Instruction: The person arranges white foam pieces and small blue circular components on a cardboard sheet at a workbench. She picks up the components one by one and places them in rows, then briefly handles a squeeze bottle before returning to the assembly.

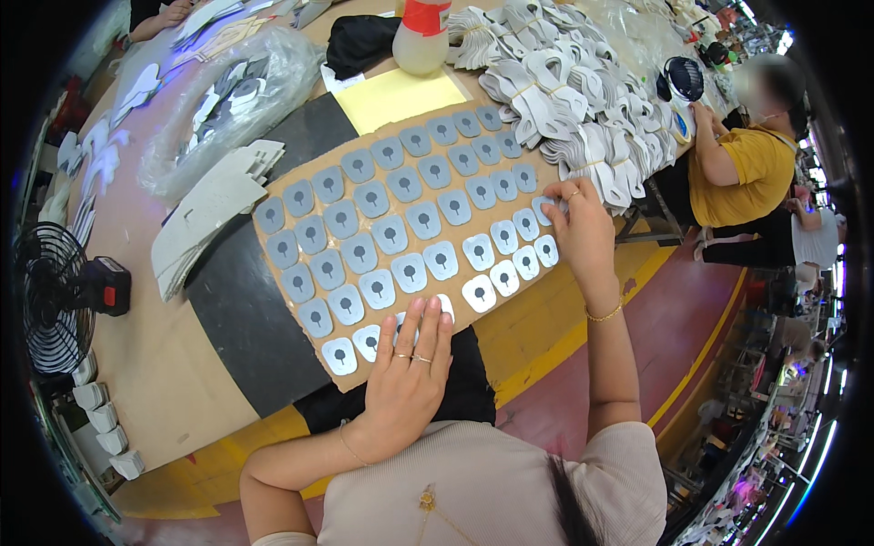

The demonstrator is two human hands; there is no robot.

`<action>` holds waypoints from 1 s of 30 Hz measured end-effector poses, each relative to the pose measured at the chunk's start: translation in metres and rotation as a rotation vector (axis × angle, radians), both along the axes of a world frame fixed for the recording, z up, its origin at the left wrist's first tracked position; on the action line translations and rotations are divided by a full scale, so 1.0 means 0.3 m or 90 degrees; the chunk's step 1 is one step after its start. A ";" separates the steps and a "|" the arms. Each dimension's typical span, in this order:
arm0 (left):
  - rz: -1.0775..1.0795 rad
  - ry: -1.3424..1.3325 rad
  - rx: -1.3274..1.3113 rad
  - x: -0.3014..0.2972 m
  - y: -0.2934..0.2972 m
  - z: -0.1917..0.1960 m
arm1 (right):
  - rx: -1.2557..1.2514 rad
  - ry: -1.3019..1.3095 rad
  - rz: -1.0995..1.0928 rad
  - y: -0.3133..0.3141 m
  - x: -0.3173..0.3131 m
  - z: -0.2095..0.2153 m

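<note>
A brown cardboard sheet (460, 296) lies tilted across the table edge, with rows of small rounded grey-white pieces (423, 219) on it, each bearing a dark tree-like mark. My left hand (410, 364) rests flat on the near edge, fingers stretched out, partly covering pieces in the nearest row. At the sheet's right end, my right hand (583, 223) has its thumb and fingers bent together around the edge of one piece (543, 210), which they partly hide.
Behind the sheet are a red-banded bottle (421, 41), a yellow sheet (401, 98) and bundled grey cut pieces (569, 86). Left are a black mat (241, 318), stacked grey panels (205, 209), a plastic bag (237, 100) and a fan (55, 296). A person in yellow (751, 173) works at right.
</note>
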State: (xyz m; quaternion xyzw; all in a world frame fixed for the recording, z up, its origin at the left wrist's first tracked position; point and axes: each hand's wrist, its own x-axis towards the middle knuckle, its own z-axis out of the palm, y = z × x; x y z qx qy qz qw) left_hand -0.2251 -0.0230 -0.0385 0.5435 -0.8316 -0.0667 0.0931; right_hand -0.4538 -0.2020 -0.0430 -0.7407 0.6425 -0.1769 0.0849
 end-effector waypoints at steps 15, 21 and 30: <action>0.038 0.214 -0.047 0.098 0.026 0.078 | -0.024 -0.064 0.159 -0.025 0.170 0.191; 0.127 0.295 -0.146 0.272 0.044 0.087 | -0.207 -0.286 0.244 -0.252 0.389 0.285; 0.301 0.387 -0.248 0.410 0.107 0.033 | -0.271 -0.283 0.137 -0.726 0.531 0.318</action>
